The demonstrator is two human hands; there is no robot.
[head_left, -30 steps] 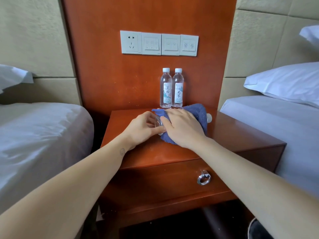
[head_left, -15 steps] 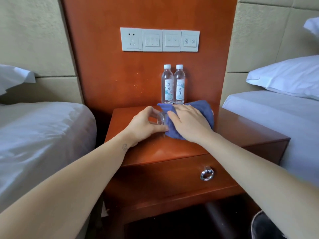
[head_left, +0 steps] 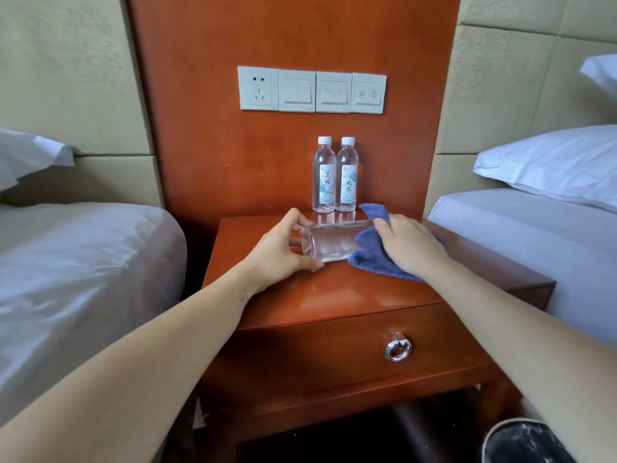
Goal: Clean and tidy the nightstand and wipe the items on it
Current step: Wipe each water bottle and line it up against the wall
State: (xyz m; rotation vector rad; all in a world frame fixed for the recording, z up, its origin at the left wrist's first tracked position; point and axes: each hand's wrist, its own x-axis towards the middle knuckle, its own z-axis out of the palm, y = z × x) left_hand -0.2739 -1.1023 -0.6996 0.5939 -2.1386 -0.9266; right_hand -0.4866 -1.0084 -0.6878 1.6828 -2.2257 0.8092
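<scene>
Left hand (head_left: 277, 252): grips glass (head_left: 334, 242) base, glass lying sideways above nightstand (head_left: 334, 295).
Right hand (head_left: 409, 247): clutches blue cloth (head_left: 374, 259) against glass mouth.

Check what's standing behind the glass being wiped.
Two capped water bottles stand upright against the wooden panel. The blue cloth and right hand hide the tabletop behind that end of the glass.
</scene>
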